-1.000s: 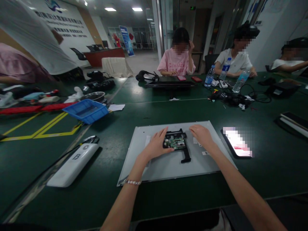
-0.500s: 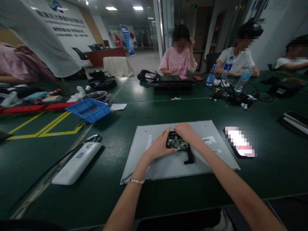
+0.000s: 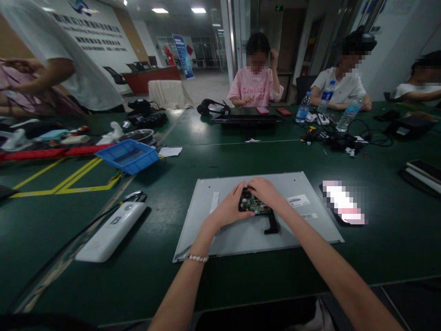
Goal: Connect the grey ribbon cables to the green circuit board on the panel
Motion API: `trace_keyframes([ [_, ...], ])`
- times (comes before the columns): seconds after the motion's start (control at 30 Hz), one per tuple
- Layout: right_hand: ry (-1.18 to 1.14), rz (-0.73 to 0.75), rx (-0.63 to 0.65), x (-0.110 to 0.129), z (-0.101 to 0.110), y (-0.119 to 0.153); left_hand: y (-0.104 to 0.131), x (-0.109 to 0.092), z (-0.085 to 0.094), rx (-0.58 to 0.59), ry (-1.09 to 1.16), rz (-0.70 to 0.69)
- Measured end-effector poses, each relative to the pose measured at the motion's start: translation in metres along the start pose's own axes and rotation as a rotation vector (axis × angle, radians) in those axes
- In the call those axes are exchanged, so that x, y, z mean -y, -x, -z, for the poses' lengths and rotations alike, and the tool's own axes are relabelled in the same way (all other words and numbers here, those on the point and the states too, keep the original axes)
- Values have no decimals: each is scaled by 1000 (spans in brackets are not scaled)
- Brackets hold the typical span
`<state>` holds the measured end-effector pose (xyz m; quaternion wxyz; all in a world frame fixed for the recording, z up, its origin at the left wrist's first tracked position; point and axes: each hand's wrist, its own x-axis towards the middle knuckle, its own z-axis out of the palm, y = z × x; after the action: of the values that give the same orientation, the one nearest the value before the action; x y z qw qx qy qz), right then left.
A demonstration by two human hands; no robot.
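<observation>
A flat grey metal panel (image 3: 237,236) lies on the green table in front of me. Over its middle is a green circuit board (image 3: 254,205) in a black frame, with a black L-shaped arm (image 3: 272,224) sticking out toward me. My left hand (image 3: 228,207) grips the board's left side, thumb along the near edge and fingers at the far edge. My right hand (image 3: 264,189) bends over the far right edge, its fingers closed on the frame and its fingertips hidden. White labels (image 3: 298,201) show on the panel beside my right wrist.
Left of the panel lies a white power bank (image 3: 112,232) with a black cable. A blue tray (image 3: 132,158) stands farther back. On the right is a lit phone (image 3: 342,203). Bottles (image 3: 349,115) and tangled cables (image 3: 339,140) sit at the back right. Several people are around the table.
My hands and the board hold nearly the same place; my right hand has shifted very slightly. At the far left, a person in white has moved, and their bent arm now shows.
</observation>
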<state>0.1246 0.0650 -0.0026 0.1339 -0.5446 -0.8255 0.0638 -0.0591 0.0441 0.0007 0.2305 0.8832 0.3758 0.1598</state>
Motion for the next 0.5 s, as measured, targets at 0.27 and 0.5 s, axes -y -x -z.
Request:
trace_keyframes([
  [0.27, -51, 13, 0, -5, 4, -2, -1, 8, -6, -26, 1, -35],
  [0.5, 44, -20, 5, 4, 8, -3, 0, 6, -5, -24, 4, -34],
])
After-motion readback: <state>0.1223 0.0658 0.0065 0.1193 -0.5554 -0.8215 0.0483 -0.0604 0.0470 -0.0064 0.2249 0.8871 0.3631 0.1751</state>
